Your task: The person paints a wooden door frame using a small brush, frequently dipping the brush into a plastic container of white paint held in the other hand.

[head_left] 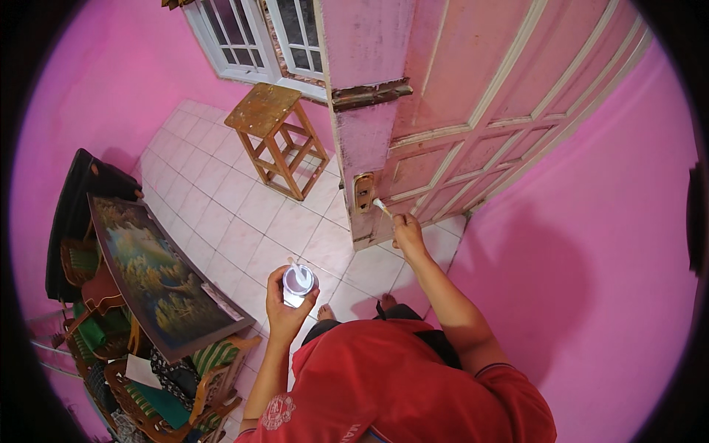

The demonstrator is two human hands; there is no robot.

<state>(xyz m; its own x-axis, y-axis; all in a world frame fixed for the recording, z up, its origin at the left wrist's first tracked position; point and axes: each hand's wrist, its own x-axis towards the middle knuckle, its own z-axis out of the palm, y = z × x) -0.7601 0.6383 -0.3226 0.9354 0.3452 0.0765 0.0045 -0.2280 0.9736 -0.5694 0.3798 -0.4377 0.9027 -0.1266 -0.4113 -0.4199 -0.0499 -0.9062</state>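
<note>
My left hand point(286, 304) is wrapped round a small clear plastic cup point(309, 283) at waist height. White paint seems to be inside, and a whitish stick or similar thin thing point(297, 267) stands up in it. My right hand point(405, 233) reaches forward, closed on the handle of a paintbrush point(382, 207). The white bristles are at the door point(436, 177), just right of its brass lock plate point(362, 193); whether they touch the wood I cannot tell. Worn pinkish paint covers the panelled door, with a lilac strip along its edge.
A paint-spotted wooden stool point(269, 111) stands beyond the door edge, below white-framed windows point(255, 37). At the left, a framed landscape painting point(159, 258) leans over stacked wooden chairs point(214, 369) with green-striped cushions. A pink wall point(605, 244) runs along my right; white tiles point(199, 181) cover the floor.
</note>
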